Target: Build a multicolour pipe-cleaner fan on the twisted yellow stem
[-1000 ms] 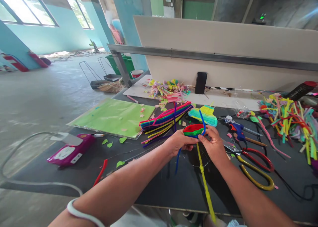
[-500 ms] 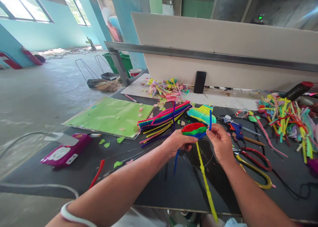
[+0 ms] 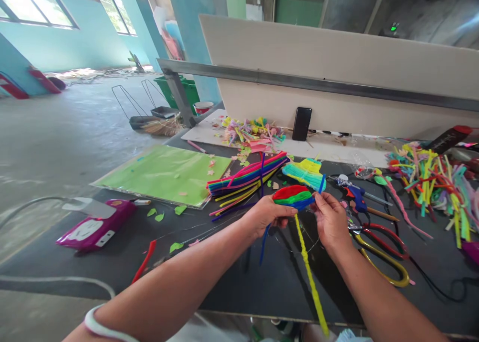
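Between my hands is a small pipe-cleaner craft piece (image 3: 294, 196) in red, green and blue bands. My left hand (image 3: 270, 215) pinches its left side, thumb along the lower edge. Below it dangles a long yellow pipe cleaner (image 3: 307, 262). The fingers of my right hand (image 3: 330, 217) are closed on a blue pipe cleaner (image 3: 322, 183) at the piece's right edge; its tip sticks up above them. Another blue end hangs beneath my left hand. Just behind lie a bundle of coloured pipe cleaners (image 3: 247, 175) and a yellow and turquoise pipe-cleaner piece (image 3: 305, 171).
Scissors (image 3: 385, 255) and a blue glue gun (image 3: 355, 195) lie to the right, near a heap of pipe-cleaner pieces (image 3: 430, 182). A phone (image 3: 301, 124) leans against the white board. Left are a green sheet in plastic (image 3: 164, 175) and a purple pack (image 3: 97, 225).
The blue pipe cleaner's upright tip now leans to the right and shows less above the fingers. My right hand has shifted slightly down and right; my left hand keeps its grip.
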Demonstrator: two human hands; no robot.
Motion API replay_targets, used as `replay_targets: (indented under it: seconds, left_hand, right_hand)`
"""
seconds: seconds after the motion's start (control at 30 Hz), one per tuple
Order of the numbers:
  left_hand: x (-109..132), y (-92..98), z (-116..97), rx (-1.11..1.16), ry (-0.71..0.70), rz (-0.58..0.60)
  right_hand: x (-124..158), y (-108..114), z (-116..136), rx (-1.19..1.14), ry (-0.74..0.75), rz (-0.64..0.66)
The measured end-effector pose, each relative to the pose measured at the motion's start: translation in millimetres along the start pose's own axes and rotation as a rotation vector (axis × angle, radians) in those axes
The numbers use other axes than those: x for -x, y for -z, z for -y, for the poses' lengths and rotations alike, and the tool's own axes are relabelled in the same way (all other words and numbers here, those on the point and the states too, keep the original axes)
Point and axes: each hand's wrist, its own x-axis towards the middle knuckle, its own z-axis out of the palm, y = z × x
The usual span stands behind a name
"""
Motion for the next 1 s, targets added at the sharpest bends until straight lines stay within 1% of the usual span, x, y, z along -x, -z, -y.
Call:
replay_targets:
  seconds: [0.2, 0.3, 0.43, 0.53, 0.67, 0.8, 0.87, 1.0]
  left_hand:
    - [-1.6, 0.2, 2.8, -0.009, -0.032, -0.001]
    - [-1.7, 0.3, 2.8, -0.026, -0.041, 0.003]
    - [-0.9, -0.4, 1.3, 0.024, -0.04, 0.026]
    - [-0.3, -0.3, 0.6, 0.0, -0.036, 0.034]
    - [0.5, 0.8, 0.3, -0.026, -0.047, 0.046]
    - [1.5, 0.6, -0.3, -0.02, -0.036, 0.032]
    - [1.8, 0.2, -0.8, -0.009, -0.034, 0.03]
    - [2.6, -0.1, -3.2, -0.022, -0.045, 0.031]
  right_hand:
    - [-0.4, 1.5, 2.2, -0.029, -0.14, -0.033]
    - [-2.1, 3.4, 2.1, -0.028, -0.2, 0.016]
    - [-3.4, 5.1, 1.3, -0.004, -0.247, 0.109]
    - [-3.8, 6.7, -0.3, 0.046, -0.169, 0.106]
    - [-5.1, 9.1, -2.8, 0.234, -0.037, 0.107]
    - [-6.5, 9.1, -0.7, 0.3, 0.057, 0.055]
    - [-6.0, 8.9, 2.3, 0.349, 0.094, 0.066]
    - [-2.6, 11.4, 8.4, 0.561, 0.128, 0.11]
